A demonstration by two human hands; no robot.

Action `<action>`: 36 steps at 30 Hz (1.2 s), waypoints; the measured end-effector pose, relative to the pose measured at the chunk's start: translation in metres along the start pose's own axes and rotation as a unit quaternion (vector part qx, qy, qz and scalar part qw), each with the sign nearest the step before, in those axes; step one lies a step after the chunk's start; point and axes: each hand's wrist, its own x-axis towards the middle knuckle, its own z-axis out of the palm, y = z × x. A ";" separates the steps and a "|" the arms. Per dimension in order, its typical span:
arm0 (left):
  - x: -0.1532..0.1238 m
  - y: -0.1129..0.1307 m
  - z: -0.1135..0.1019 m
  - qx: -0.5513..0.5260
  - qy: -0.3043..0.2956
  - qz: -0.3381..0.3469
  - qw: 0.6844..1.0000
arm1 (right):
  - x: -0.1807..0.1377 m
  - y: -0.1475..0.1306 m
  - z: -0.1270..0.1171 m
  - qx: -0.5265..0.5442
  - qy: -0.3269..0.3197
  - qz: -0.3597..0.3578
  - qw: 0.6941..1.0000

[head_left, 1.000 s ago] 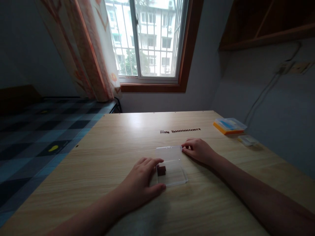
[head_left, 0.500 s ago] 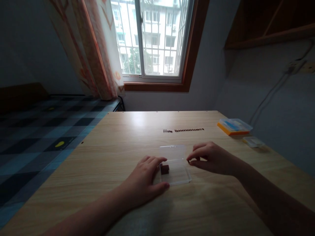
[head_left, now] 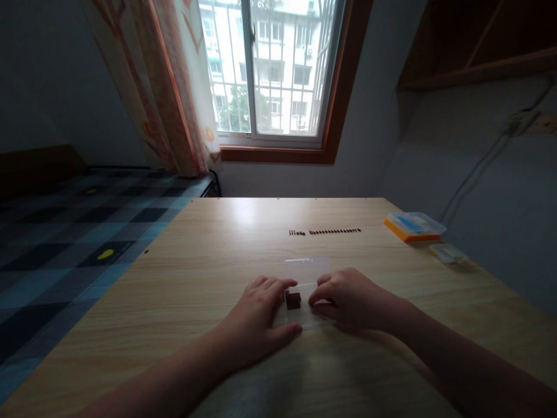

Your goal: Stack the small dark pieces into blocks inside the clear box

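A clear plastic box (head_left: 306, 321) lies on the table with its transparent lid (head_left: 300, 269) folded back on the far side. My left hand (head_left: 265, 305) grips the box's left side, thumb at the near corner and fingers at the far one. Inside, against the left end, are dark brown block-like pieces (head_left: 293, 300). My right hand (head_left: 342, 296) reaches over the right half of the box, thumb and forefinger pinched just right of the brown pieces. The small dark piece in that pinch is mostly hidden by the fingers now.
Beyond the box, a row of many tiny dark pieces (head_left: 335, 231) lies on the wooden table (head_left: 209, 255), with a shorter group (head_left: 297, 233) to its left. An orange-based clear case (head_left: 413, 226) and a smaller clear box (head_left: 448, 253) sit at the right edge.
My right hand has moved left from beside the box to over its inside, carrying the small dark piece. My left hand keeps its grip on the box.
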 end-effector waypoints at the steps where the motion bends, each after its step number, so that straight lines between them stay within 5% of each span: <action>1: 0.000 0.000 0.000 0.000 -0.001 0.000 1.000 | -0.001 0.000 0.000 -0.002 0.003 -0.001 1.000; 36: 0.002 0.000 0.001 0.007 0.006 0.020 1.000 | -0.002 0.006 0.021 0.007 0.054 -0.049 0.997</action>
